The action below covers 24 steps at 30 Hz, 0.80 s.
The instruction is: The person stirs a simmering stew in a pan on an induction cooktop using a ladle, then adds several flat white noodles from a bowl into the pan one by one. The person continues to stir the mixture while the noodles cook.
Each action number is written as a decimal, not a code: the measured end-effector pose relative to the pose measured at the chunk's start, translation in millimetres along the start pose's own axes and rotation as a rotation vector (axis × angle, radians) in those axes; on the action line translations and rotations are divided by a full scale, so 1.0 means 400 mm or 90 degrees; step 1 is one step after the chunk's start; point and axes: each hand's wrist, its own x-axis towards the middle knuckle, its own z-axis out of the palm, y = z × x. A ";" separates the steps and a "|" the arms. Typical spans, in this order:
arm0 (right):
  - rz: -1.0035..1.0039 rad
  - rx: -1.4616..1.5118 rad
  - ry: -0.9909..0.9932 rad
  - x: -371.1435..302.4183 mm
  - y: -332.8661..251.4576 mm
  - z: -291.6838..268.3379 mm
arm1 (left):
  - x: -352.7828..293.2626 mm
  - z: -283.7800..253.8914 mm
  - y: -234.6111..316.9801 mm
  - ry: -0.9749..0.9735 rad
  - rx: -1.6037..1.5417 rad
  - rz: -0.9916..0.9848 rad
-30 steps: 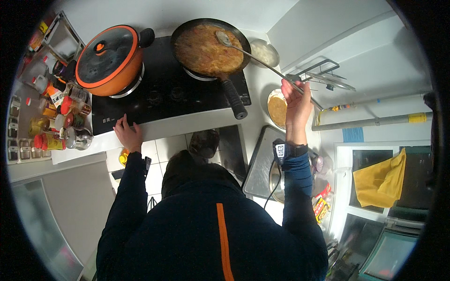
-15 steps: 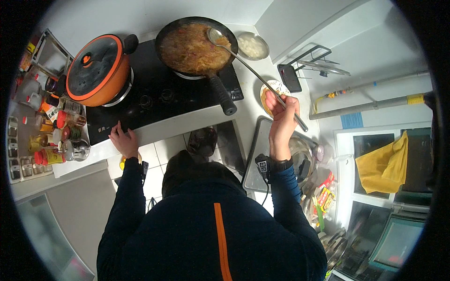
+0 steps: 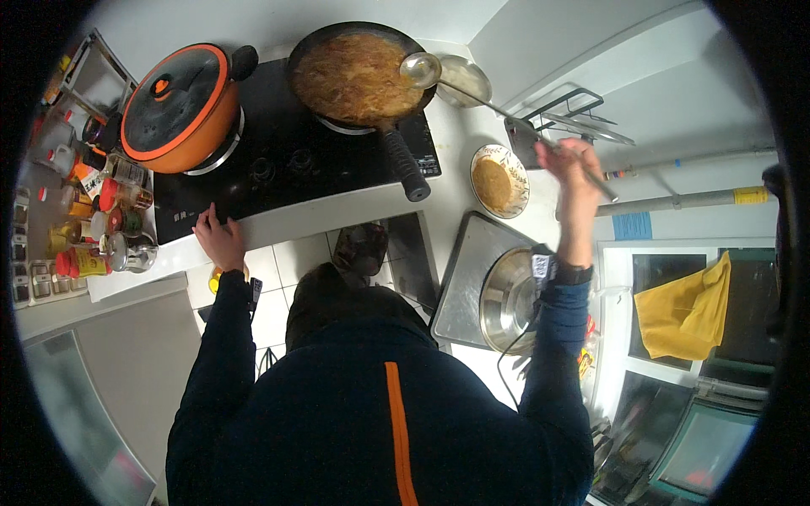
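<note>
My right hand (image 3: 576,164), raised on the right side, is closed around the handle of a long metal ladle (image 3: 421,71). The ladle's bowl hangs over the right rim of a black wok (image 3: 403,164), which holds brown, saucy food (image 3: 359,80). My left hand (image 3: 220,239) lies on the front edge of the black stove (image 3: 278,190), fingers stretched out and holding nothing. Beyond the wok's right side a metal bowl (image 3: 466,80) with pale contents is partly covered by the ladle. A patterned bowl (image 3: 501,181) with brownish contents stands on the counter between the wok and my right arm.
An orange lidded pot (image 3: 187,118) occupies the left burner. Several jars and bottles (image 3: 110,219) crowd the counter at far left. At right are a metal basin (image 3: 506,295) on a grey tray (image 3: 468,278), a black rack (image 3: 574,105), a wall pipe (image 3: 666,202) and a yellow cloth (image 3: 688,308).
My right hand has moved right and slightly away, drawing the ladle from the middle of the food to the wok's right rim. My left hand stays at the stove edge.
</note>
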 end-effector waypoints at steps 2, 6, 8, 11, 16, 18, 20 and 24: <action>-0.014 -0.027 -0.030 0.068 -0.030 -0.035 | 0.001 -0.001 0.003 0.010 0.013 0.004; 0.015 -0.089 -0.087 0.228 -0.082 -0.074 | 0.006 -0.007 0.016 0.026 0.009 0.002; -0.009 -0.082 -0.092 0.303 -0.102 -0.082 | 0.008 -0.010 0.022 0.033 0.031 0.017; -0.024 -0.051 -0.094 0.403 -0.120 -0.074 | 0.012 -0.010 0.024 0.036 0.037 0.007; -0.043 -0.099 -0.120 0.549 -0.163 -0.074 | 0.012 -0.004 0.016 0.014 0.042 -0.013; -0.023 -0.111 -0.154 0.603 -0.178 -0.074 | 0.011 -0.002 0.013 0.016 0.054 -0.003; -0.001 -0.123 -0.195 0.644 -0.180 -0.077 | 0.011 -0.002 0.013 0.007 0.046 -0.016; 0.048 -0.102 -0.264 0.706 -0.161 -0.081 | 0.014 -0.004 0.015 0.005 0.040 -0.027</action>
